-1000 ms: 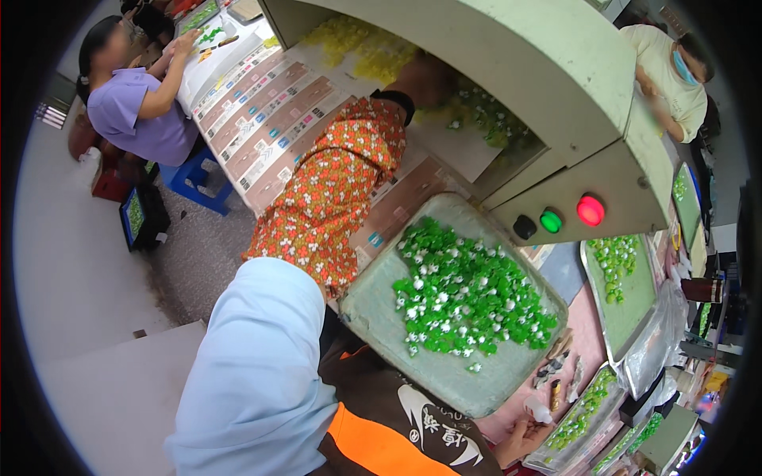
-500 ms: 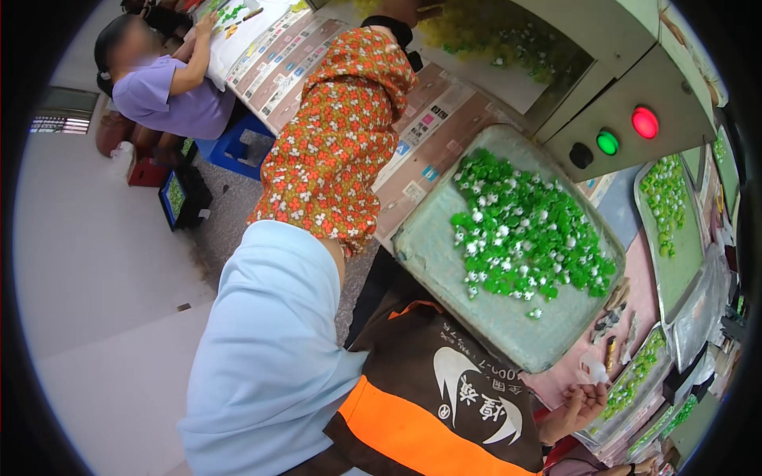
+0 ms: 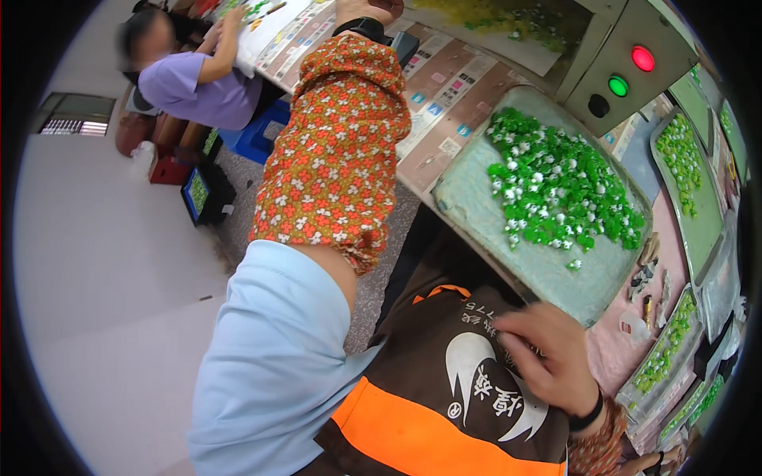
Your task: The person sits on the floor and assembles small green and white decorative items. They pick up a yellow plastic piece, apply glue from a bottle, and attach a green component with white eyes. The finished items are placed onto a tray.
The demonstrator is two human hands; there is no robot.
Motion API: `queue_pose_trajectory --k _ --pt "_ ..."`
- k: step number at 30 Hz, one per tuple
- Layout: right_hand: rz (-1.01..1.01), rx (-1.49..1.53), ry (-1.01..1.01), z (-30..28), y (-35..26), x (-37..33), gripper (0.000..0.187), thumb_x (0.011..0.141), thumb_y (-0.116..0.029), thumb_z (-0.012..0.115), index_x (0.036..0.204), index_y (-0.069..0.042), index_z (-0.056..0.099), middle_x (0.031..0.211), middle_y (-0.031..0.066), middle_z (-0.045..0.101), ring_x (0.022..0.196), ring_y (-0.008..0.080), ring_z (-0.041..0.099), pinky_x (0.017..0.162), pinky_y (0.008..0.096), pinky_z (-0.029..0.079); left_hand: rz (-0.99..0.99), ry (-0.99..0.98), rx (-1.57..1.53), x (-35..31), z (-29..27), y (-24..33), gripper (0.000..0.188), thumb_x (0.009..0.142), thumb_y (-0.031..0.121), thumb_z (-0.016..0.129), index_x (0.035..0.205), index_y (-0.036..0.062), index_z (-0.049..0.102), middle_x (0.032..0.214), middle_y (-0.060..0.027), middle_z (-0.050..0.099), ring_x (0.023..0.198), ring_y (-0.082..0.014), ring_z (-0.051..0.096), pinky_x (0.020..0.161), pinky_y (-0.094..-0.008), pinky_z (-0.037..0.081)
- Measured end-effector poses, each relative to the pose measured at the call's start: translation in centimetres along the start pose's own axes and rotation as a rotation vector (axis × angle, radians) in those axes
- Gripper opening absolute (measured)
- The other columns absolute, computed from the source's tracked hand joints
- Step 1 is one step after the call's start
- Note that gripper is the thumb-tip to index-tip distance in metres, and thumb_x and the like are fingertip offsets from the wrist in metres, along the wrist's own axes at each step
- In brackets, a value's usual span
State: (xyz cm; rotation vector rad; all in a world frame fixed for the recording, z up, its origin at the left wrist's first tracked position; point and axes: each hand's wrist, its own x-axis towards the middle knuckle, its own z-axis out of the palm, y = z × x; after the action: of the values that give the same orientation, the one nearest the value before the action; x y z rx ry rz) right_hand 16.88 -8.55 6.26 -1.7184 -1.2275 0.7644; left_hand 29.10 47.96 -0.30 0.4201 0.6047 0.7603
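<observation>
At the top edge, my left hand (image 3: pixel 367 9) reaches out past a floral sleeve cover. The frame cuts it off beside the lit interior of a metal machine (image 3: pixel 615 55), and most of its fingers are hidden. My right hand (image 3: pixel 552 349) hangs over my brown apron (image 3: pixel 444 381), just off the near corner of a worn grey-green tray (image 3: pixel 476 186). Its fingers are curled toward the thumb; anything in them is too small to make out. A heap of small green pieces with white ball-like parts (image 3: pixel 556 182) lies in the tray.
A red light (image 3: pixel 642 59) and a green light (image 3: pixel 617 86) glow on the machine. Trays of yellow-green pieces (image 3: pixel 681 163) stand at the right, near a small white container (image 3: pixel 633 325). A person in a purple top (image 3: pixel 198 91) works at the far left, by a blue crate (image 3: pixel 258 135).
My right hand has come from the lower right, near the small white container, to over the apron by the tray. The whole view has shifted; my left arm still reaches toward the machine.
</observation>
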Motion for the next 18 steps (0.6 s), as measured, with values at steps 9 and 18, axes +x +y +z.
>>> queue_pose_trajectory --k 9,18 --pt "-0.290 0.062 -0.496 7.5 0.3 4.8 0.023 0.094 -0.021 0.065 0.113 -0.008 0.069 0.092 0.0119 0.064 0.093 0.0337 0.066 0.080 0.0448 0.054 0.026 -0.030 -0.314 -1.6 -9.3 7.8 0.026 0.108 0.023 0.038 0.108 0.0218 0.063 0.096 -0.0017 0.067 0.087 -0.0178 0.062 0.074 -0.0416 0.043" --pt "0.075 0.196 -0.528 1.2 1.9 -1.3 0.027 0.092 -0.016 0.069 0.114 -0.001 0.069 0.097 0.0138 0.066 0.093 0.0306 0.063 0.081 0.0394 0.051 0.070 0.063 -0.436 -9.3 -13.2 9.2 0.029 0.106 0.019 0.035 0.100 0.0254 0.062 0.083 0.0029 0.065 0.073 -0.0126 0.061 0.069 -0.0388 0.041"
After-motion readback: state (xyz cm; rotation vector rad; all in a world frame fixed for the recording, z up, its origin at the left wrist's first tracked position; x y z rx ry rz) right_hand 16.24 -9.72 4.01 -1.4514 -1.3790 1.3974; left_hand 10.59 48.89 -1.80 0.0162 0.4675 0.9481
